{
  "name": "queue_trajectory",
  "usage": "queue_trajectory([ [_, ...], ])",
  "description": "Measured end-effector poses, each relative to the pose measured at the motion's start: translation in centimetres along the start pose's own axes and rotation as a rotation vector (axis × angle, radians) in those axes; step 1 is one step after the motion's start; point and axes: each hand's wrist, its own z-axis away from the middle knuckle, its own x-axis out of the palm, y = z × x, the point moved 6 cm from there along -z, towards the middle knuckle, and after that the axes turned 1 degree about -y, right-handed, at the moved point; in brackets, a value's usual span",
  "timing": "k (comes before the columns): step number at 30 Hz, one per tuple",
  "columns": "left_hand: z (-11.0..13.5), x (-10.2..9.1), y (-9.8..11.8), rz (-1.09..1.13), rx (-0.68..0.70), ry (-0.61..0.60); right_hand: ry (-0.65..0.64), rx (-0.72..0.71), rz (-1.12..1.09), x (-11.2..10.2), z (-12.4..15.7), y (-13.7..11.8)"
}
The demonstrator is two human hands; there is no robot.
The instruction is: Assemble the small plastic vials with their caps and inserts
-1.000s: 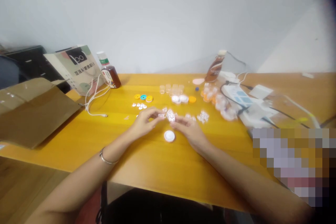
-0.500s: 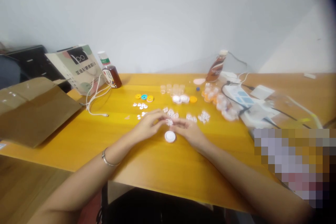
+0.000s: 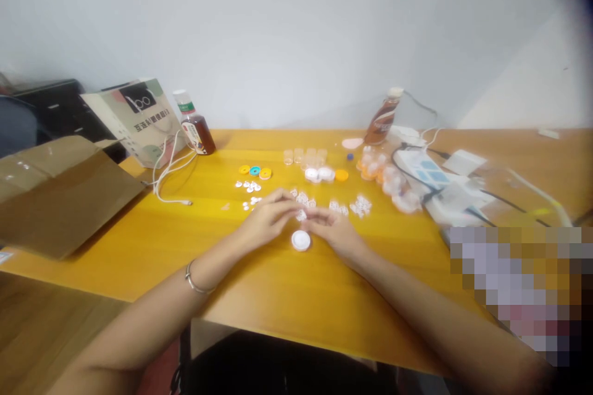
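Note:
Between my fingertips is a small white patterned piece (image 3: 301,215), too blurred to name. My left hand (image 3: 271,219) pinches it from the left, and my right hand (image 3: 331,228) closes on it from the right. Just below the hands, a round white lid (image 3: 301,241) lies on the table. Beyond the fingers sits a cluster of small white patterned pieces (image 3: 303,199). More such pieces (image 3: 360,205) lie to the right of my right hand. Small white discs (image 3: 250,186) lie beyond my left hand.
Yellow and blue rings (image 3: 254,171), clear cups (image 3: 299,156), white lids (image 3: 319,174) and an orange lid (image 3: 341,175) stand farther back. Two drink bottles, left (image 3: 197,126) and right (image 3: 383,117), flank them. A cardboard box (image 3: 69,197) and white cable (image 3: 162,188) lie left; a power strip (image 3: 426,173) lies right.
Almost nothing differs. Both hands stay together over the same spot, with the small white piece still between the fingertips.

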Motion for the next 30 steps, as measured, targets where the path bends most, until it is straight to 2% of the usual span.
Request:
queue_trajectory([
  [6, 0.0, 0.4, -0.3, 0.073, -0.046, -0.025, 0.025, -0.041, 0.024, 0.0, 0.2, -0.6],
  [9, 0.1, 0.6, -1.1, 0.142, -0.167, 0.011, 0.031, -0.048, 0.029, 0.0, 0.1, -0.6],
  [13, 0.0, 1.1, -1.8, 0.217, -0.294, -0.006, 0.039, -0.050, 0.051, 0.0, 0.1, -0.6],
  [24, 0.2, 0.5, -1.8, 0.268, -0.305, 0.026, 0.043, -0.061, 0.119, -0.3, 0.1, -0.4],
  [27, 0.2, -0.2, -1.5, 0.282, -0.296, -0.003, -0.018, -0.133, 0.247, -0.3, 0.3, -0.8],
  [30, 0.4, -0.3, -0.7, 0.278, -0.247, -0.145, -0.171, -0.272, 0.543, 0.4, 0.9, -1.5],
])
